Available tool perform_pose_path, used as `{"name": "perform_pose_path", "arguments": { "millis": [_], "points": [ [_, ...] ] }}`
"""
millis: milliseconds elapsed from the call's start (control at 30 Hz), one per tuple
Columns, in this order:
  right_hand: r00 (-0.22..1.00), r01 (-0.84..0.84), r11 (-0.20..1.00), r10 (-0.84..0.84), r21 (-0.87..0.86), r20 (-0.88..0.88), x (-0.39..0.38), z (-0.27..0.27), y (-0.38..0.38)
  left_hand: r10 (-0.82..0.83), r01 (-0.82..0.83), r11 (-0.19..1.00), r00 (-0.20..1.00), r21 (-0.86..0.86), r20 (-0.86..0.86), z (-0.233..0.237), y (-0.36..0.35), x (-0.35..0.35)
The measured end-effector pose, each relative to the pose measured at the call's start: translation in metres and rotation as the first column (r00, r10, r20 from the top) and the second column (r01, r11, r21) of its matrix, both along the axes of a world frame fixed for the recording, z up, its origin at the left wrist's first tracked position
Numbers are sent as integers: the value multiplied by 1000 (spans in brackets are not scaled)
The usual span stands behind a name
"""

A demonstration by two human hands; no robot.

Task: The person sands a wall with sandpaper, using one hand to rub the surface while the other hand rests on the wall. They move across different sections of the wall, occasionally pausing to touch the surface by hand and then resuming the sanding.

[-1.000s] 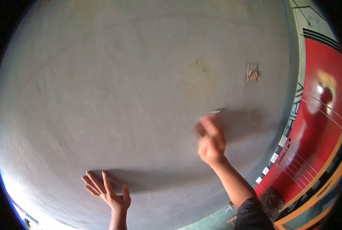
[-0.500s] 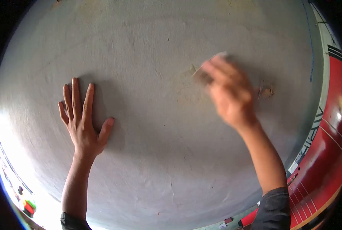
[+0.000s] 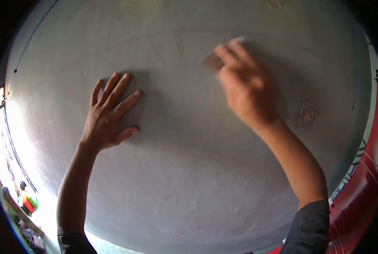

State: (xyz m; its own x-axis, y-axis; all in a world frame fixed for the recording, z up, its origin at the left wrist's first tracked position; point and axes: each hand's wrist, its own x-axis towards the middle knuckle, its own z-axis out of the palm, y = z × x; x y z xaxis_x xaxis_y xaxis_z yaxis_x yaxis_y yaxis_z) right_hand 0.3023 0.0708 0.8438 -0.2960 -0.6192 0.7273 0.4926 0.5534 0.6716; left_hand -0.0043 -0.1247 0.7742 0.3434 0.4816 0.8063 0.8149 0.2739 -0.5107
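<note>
While I watch through the head camera, both hands are up against a grey wall that fills nearly the whole view. My left hand lies open and flat on the plaster, fingers spread and pointing up and to the right, thumb out to the side, holding nothing. My right hand is higher and well apart from it, closed around a small brown sheet. The sheet sticks out past my fingertips to the upper left and sits against the wall. That hand and the sheet are blurred, so I cannot tell what the sheet is made of or exactly how my fingers pinch it.

Just right of my right forearm, a small rusty mark shows on the wall. Dark sleeves end partway up both arms at the bottom of the view. A red panel with pale lines curves along the right edge. Bright daylight washes out the far left edge, with a few small red and green things low down there, too small to make out.
</note>
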Motion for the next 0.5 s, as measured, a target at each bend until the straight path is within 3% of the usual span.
{"name": "perform_pose_path", "arguments": {
  "millis": [67,233,300,367,400,500],
  "points": [
    [963,-13,999,-1,49,268,-9,-7,-18,-8,7,998,1000,-57,-16,11,-15,-10],
    [969,-23,992,-8,-122,-247,-2,45,-5,11,-12,996,1000,84,10,49,-46,-63],
    [952,-7,985,-46,-172,-301,-23,35,-15,-3,2,993,1000,119,7,58,-56,-84],
    [992,-98,988,87,-119,-94,-59,2,-42,40,-38,996,999,82,-32,60,-62,-102],
    [984,-79,996,86,-51,155,-76,-13,-47,66,-62,996,996,68,-59,61,-67,-111],
    [930,16,998,-35,56,365,-90,-11,-57,121,-120,993,986,14,-111,64,-80,-128]
  ]
}}
